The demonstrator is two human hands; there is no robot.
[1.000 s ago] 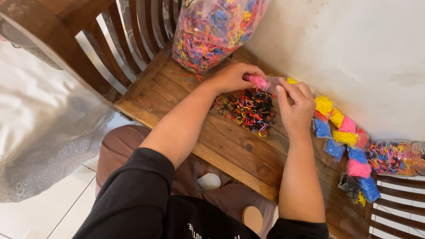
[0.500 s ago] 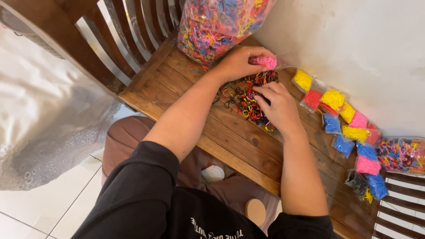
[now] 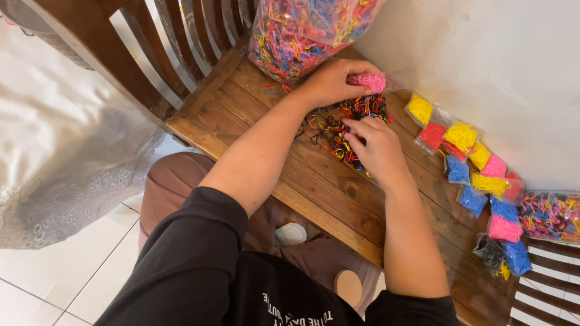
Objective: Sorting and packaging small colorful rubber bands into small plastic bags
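A small clear packet of pink rubber bands [image 3: 370, 82] is pinched in the left hand [image 3: 331, 83] at the far side of the wooden seat, close to the white wall. It is plump and full, lying tilted, its open plastic end pointing right. Just near of it lies a loose heap of tiny rubber bands [image 3: 338, 125], mostly black mixed with red, yellow, orange and blue, spread flat on the planks. The right hand [image 3: 377, 148] rests palm down on the heap's right part, fingers curled into the bands.
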